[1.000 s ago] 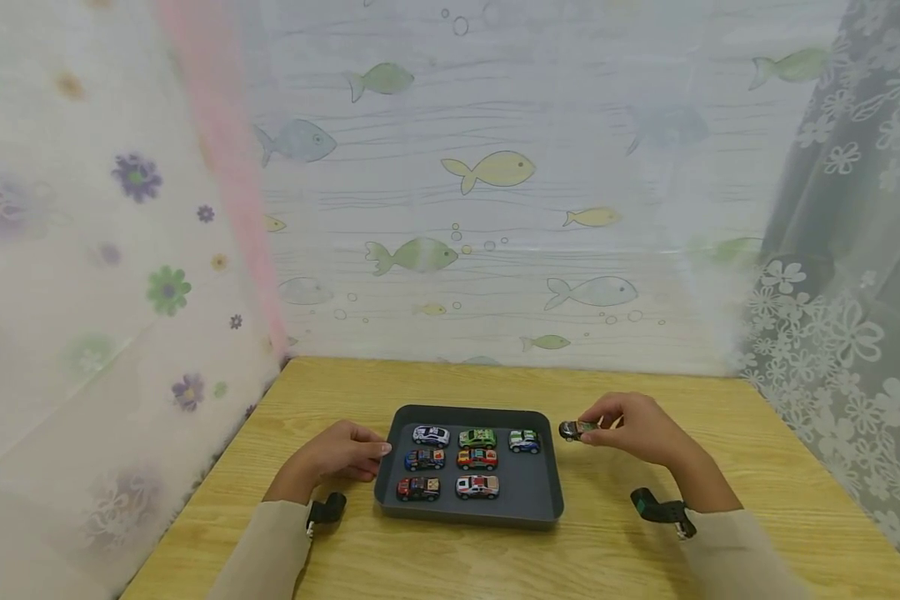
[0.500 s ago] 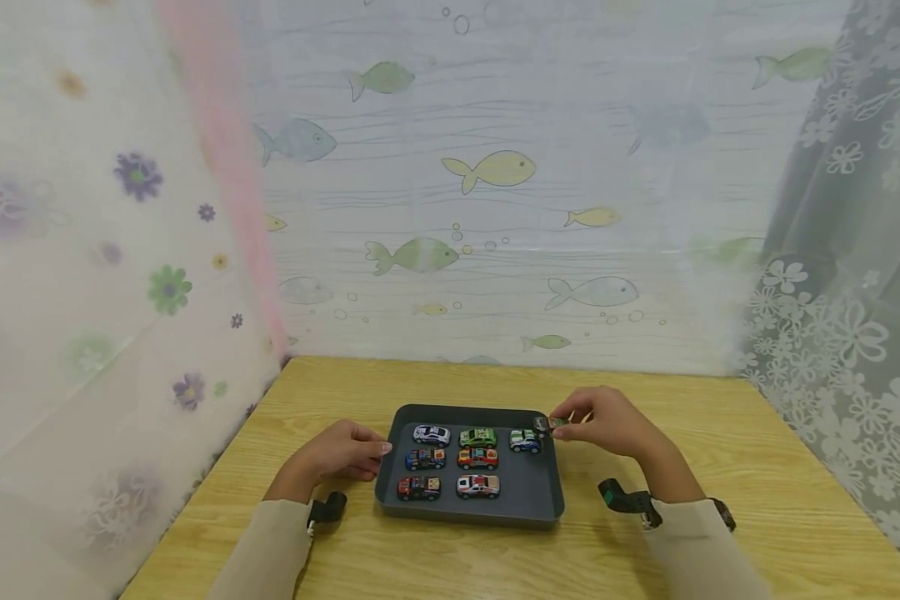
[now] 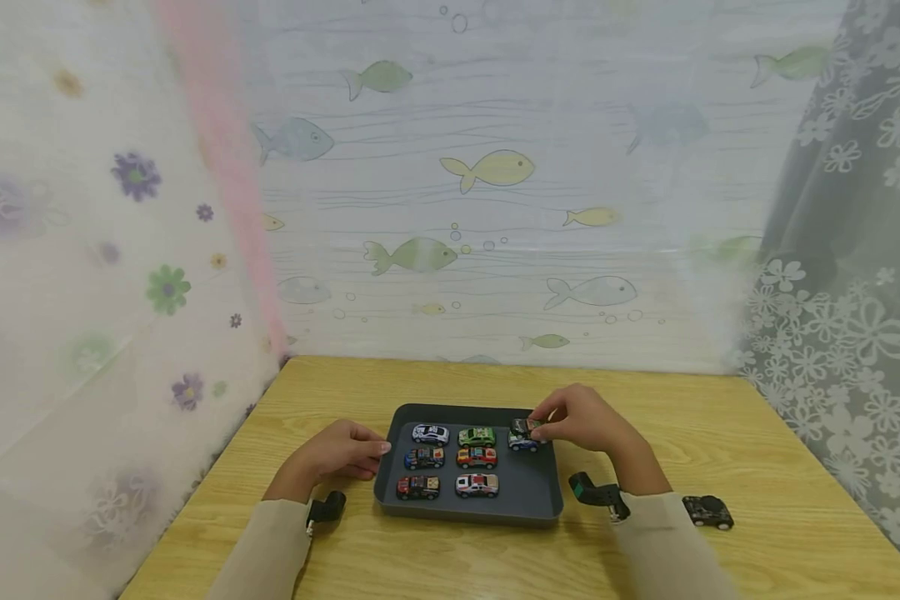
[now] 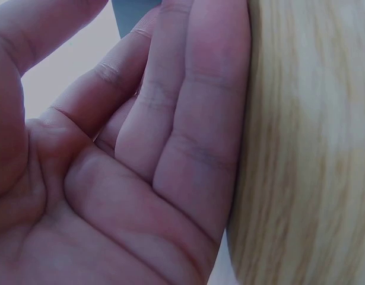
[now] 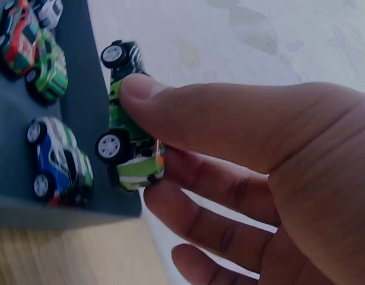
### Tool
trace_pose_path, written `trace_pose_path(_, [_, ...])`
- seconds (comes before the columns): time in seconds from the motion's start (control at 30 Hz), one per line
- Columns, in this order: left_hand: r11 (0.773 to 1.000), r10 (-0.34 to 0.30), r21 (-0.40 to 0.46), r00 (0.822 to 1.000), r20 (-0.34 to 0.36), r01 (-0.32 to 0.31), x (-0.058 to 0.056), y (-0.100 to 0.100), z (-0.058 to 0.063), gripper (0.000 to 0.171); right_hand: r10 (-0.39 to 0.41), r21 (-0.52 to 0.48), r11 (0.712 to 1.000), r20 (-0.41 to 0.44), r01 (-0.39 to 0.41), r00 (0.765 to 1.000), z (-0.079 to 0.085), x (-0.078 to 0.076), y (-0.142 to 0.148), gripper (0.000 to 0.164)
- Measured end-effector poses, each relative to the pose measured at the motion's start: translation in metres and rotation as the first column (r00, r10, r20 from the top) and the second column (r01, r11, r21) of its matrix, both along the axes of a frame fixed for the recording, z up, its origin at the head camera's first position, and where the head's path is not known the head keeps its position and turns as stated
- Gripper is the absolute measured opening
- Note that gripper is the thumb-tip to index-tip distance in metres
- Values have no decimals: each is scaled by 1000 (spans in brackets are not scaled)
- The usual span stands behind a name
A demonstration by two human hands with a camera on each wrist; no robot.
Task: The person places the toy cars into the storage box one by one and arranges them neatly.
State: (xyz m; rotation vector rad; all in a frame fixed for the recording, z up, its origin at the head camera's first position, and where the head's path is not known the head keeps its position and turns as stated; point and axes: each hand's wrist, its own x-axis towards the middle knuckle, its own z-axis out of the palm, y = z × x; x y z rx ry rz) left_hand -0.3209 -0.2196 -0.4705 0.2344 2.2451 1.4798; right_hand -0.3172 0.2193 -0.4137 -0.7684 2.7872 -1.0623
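A dark grey tray (image 3: 528, 496) lies on the wooden table with several small toy cars in it. At its left edge, my left hand (image 3: 341, 450) grips the rim, thumb on top and fingers against the outside. The left wrist view shows the left palm (image 4: 123, 178) and a bit of grey tray (image 4: 127, 18). My right hand (image 3: 581, 421) pinches a black-and-green toy car (image 5: 124, 113) between thumb and fingers, above the tray's back right corner. Close under it sits a white, blue and green toy car (image 5: 60, 157); in the head view the held car partly covers it.
Other cars stand in rows: white (image 3: 430, 434), green (image 3: 477, 437), blue (image 3: 424, 457), red-and-yellow (image 3: 477, 457), red-and-black (image 3: 418, 487), white-and-red (image 3: 477, 485). A black toy car (image 3: 708, 512) stands on the table (image 3: 780, 517) beside the right sleeve. Patterned curtains (image 3: 495, 250) surround the table.
My right hand has carried the black-and-green toy car leftward, from beside the tray to over its back right corner. The black car by the sleeve has come into view. The left hand stays put.
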Motion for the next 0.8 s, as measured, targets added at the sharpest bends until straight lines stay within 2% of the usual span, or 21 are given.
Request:
trace_pose_path(0.2, [1000, 16, -11, 1000, -5, -16, 0, -2, 1, 51, 11, -3, 1000, 12, -11, 1000, -1, -1, -9, 17])
trace_pose_path(0.43, [1000, 13, -15, 1000, -7, -13, 1, -1, 2, 52, -7, 22, 1000, 103, 5, 995, -9, -2, -14, 15])
trace_pose_path(0.8, [1000, 18, -24, 1000, -7, -18, 0, 2, 1, 52, -19, 88, 996, 74, 13, 997, -23, -3, -17, 12])
